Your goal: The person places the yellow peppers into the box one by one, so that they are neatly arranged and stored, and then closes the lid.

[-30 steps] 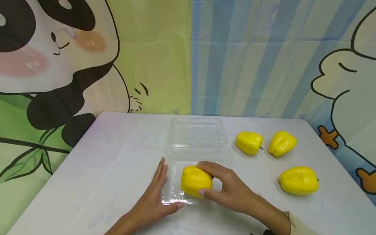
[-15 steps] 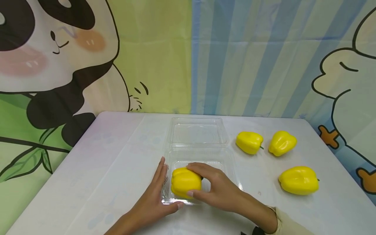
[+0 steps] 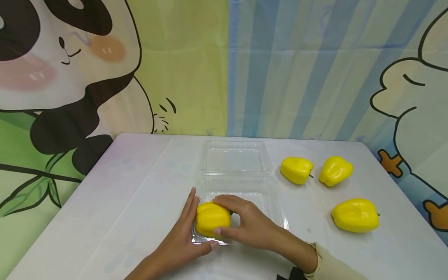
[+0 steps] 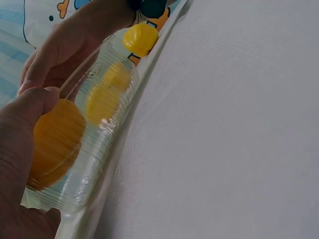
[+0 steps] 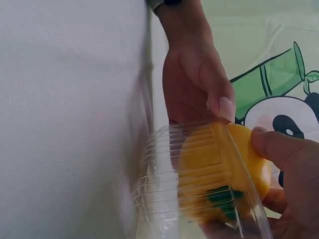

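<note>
In the head view, a clear plastic clamshell container point(image 3: 245, 186) stands with its lid point(image 3: 237, 159) laid back. My right hand point(image 3: 253, 222) grips a yellow bell pepper point(image 3: 210, 219) at the container's left side, thumb in front and fingers behind. The right wrist view shows the pepper point(image 5: 251, 159) partly above the rim, its green stem showing through the clear wall. Along the outer left side lies my left hand point(image 3: 182, 237), fingers straight and thumb spread at the front corner. The left wrist view has the left thumb point(image 4: 37, 104) at the rim.
Three more yellow bell peppers lie on the white-covered table point(image 3: 140, 186): one point(image 3: 296, 170) right of the lid, one point(image 3: 336, 171) beside it, and one point(image 3: 355, 216) nearer the front right. A printed curtain point(image 3: 196, 66) hangs behind the table's far edge.
My right hand has carried the pepper leftward and slightly nearer across the container, up to its left side beside the left hand. The left hand stays in place.
</note>
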The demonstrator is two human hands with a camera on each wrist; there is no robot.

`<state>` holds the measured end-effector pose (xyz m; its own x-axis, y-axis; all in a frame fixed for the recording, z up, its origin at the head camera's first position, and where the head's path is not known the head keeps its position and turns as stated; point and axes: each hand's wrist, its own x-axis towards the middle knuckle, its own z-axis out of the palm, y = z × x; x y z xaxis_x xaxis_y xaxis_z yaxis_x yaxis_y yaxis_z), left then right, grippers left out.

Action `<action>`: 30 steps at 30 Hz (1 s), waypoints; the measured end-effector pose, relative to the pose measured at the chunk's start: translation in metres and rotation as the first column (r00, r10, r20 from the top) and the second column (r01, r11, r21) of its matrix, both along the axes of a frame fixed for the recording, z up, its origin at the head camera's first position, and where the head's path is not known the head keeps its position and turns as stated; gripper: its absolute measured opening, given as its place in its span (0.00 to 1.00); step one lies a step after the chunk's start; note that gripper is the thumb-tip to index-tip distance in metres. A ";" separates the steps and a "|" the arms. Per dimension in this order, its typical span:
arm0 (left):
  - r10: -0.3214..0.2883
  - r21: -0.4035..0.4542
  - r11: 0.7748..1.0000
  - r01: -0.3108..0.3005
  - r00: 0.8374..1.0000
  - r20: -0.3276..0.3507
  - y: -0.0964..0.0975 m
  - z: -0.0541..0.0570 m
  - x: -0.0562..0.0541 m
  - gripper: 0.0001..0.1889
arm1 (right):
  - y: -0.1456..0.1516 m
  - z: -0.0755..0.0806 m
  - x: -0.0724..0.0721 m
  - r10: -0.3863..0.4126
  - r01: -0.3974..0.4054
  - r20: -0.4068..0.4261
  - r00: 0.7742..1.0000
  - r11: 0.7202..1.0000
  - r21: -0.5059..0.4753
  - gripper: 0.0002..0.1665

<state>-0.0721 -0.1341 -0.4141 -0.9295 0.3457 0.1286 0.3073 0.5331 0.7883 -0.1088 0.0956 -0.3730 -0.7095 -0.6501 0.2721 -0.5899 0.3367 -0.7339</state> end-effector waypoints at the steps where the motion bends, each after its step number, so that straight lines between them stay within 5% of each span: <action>1: 0.000 0.001 1.000 0.000 1.000 0.002 0.000 0.000 0.000 0.64 | 0.000 0.000 0.000 0.000 0.000 0.011 1.000 1.000 0.008 0.35; 12: -0.012 0.017 1.000 0.012 1.000 0.000 0.000 -0.001 0.000 0.64 | 0.000 -0.004 0.000 0.005 -0.010 0.060 0.998 0.995 0.095 0.34; 30: -0.022 0.040 0.999 0.023 0.999 -0.024 0.001 -0.003 -0.001 0.63 | 0.000 -0.004 -0.002 0.023 -0.029 0.056 0.998 0.995 0.095 0.32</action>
<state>-0.0729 -0.1336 -0.4168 -0.9180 0.3611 0.1642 0.3376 0.4939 0.8013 -0.1113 0.0953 -0.3774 -0.7041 -0.6897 0.1690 -0.5594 0.3920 -0.7303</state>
